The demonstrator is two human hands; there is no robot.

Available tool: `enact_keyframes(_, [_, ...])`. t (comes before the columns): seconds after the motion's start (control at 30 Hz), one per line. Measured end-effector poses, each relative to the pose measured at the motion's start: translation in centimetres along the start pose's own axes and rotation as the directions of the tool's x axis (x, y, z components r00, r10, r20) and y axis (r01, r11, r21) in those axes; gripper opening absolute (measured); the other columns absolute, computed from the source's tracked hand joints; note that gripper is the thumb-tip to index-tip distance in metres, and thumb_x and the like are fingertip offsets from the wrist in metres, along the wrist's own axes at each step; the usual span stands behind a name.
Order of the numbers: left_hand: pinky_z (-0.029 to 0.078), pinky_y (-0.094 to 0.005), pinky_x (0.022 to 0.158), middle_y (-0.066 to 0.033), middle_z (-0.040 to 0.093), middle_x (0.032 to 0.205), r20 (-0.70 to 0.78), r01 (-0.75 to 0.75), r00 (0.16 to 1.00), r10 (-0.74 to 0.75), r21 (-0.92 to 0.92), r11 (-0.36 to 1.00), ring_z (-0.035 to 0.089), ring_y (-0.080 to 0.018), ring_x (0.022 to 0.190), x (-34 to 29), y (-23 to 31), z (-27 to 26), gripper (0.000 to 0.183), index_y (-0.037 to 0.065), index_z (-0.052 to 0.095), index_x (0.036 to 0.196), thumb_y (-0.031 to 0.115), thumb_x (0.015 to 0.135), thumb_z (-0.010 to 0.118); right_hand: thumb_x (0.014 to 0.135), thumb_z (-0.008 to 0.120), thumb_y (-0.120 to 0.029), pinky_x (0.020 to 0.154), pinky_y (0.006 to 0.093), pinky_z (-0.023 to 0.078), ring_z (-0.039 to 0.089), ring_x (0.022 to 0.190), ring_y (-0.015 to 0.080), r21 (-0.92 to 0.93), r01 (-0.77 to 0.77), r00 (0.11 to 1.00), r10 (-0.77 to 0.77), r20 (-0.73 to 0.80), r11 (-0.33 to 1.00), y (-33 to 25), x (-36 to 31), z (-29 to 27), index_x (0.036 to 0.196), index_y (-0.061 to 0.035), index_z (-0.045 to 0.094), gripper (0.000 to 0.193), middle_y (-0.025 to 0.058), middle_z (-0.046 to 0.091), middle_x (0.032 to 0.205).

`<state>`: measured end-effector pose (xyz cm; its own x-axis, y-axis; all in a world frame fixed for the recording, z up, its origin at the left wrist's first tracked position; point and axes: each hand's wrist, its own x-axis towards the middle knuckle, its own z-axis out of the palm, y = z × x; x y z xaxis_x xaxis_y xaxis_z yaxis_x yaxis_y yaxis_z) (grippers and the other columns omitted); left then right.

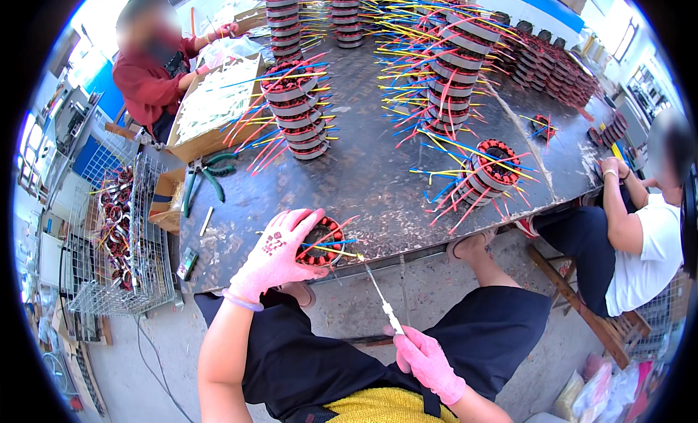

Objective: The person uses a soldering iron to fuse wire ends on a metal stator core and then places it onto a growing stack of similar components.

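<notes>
My left hand (280, 252), in a pink glove with a dark pattern on its back, is closed round a stator (320, 242) at the table's front edge. The stator has red inner teeth. Its red, blue and yellow leads point right. My right hand (429, 361), also in a pink glove, is over my lap and pinches a slender white piece (391, 315). A thin pale strand (374, 283) runs from that piece up toward the yellow lead's tip; whether the two touch, I cannot tell.
Stacked stators (294, 110) and a taller stack (454, 74) stand on the dark table (349, 168); a shorter stack (491, 172) is nearer. Green-handled pliers (207, 179) lie by a cardboard box (218, 103). A wire basket (120, 241) stands left. Two people sit nearby (156, 81), (640, 241).
</notes>
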<state>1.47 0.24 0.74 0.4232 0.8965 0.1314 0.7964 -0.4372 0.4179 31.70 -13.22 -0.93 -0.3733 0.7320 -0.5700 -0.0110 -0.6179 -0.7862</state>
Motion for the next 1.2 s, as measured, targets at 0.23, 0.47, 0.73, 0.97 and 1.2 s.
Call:
enact_keyframes(0.23, [0.037, -0.0441, 0.107, -0.0165, 0.049, 0.133, 0.008, 0.003, 1.000, -0.003, -0.010, 1.000, 0.047, -0.0370, 0.125, 0.10, 0.20, -0.02, 0.098, 0.006, 0.044, 0.142, 0.030, 0.057, 0.087, 0.102, 0.049, -0.023, 0.053, 0.0224, 0.036, 0.045, 0.057, 0.0048, 0.021, 0.023, 1.000, -0.023, -0.001, 0.999, 0.13, -0.12, -0.01, 0.129, -0.0015, 0.057, 0.035, -0.0037, 0.049, 0.067])
enact_keyframes(0.47, [0.036, -0.0445, 0.108, -0.0165, 0.048, 0.136, 0.029, 0.033, 0.999, -0.032, -0.013, 0.999, 0.045, -0.0371, 0.127, 0.09, 0.39, -0.06, 0.098, 0.006, 0.044, 0.142, 0.031, 0.058, 0.086, 0.102, 0.049, -0.022, 0.052, 0.0227, 0.036, 0.044, 0.056, 0.0048, -0.017, 0.035, 0.999, -0.035, -0.008, 0.999, 0.36, 0.16, -0.05, 0.129, -0.0020, 0.057, 0.035, -0.0039, 0.048, 0.066])
enact_keyframes(0.73, [0.035, -0.0457, 0.109, -0.0168, 0.049, 0.134, 0.018, 0.011, 1.000, -0.012, 0.017, 1.000, 0.047, -0.0371, 0.124, 0.11, 0.43, -0.09, 0.097, 0.004, 0.044, 0.141, 0.037, 0.060, 0.086, 0.102, 0.050, -0.023, 0.053, 0.0229, 0.037, 0.044, 0.056, 0.0047, 0.009, 0.033, 0.999, -0.033, 0.002, 0.999, 0.32, 0.12, 0.03, 0.131, -0.0025, 0.056, 0.036, -0.0044, 0.047, 0.066])
enact_keyframes(0.97, [0.036, -0.0447, 0.109, -0.0176, 0.047, 0.137, 0.036, 0.027, 0.999, -0.028, 0.015, 1.000, 0.045, -0.0373, 0.128, 0.08, 0.25, -0.02, 0.097, 0.006, 0.043, 0.142, 0.032, 0.060, 0.086, 0.102, 0.050, -0.024, 0.053, 0.0231, 0.037, 0.045, 0.056, 0.0052, 0.020, 0.038, 0.999, -0.038, 0.016, 0.999, 0.46, 0.17, -0.10, 0.131, -0.0028, 0.056, 0.036, -0.0042, 0.047, 0.067])
enact_keyframes(1.2, [0.037, -0.0447, 0.108, -0.0178, 0.047, 0.138, 0.041, 0.032, 0.999, -0.032, 0.017, 0.999, 0.045, -0.0374, 0.128, 0.10, 0.37, -0.08, 0.098, 0.006, 0.043, 0.143, 0.032, 0.059, 0.087, 0.102, 0.049, -0.027, 0.054, 0.0231, 0.038, 0.046, 0.057, 0.0056, -0.021, 0.032, 0.999, -0.032, 0.022, 0.999, 0.80, 0.31, -0.38, 0.131, -0.0023, 0.055, 0.039, -0.0034, 0.048, 0.067])
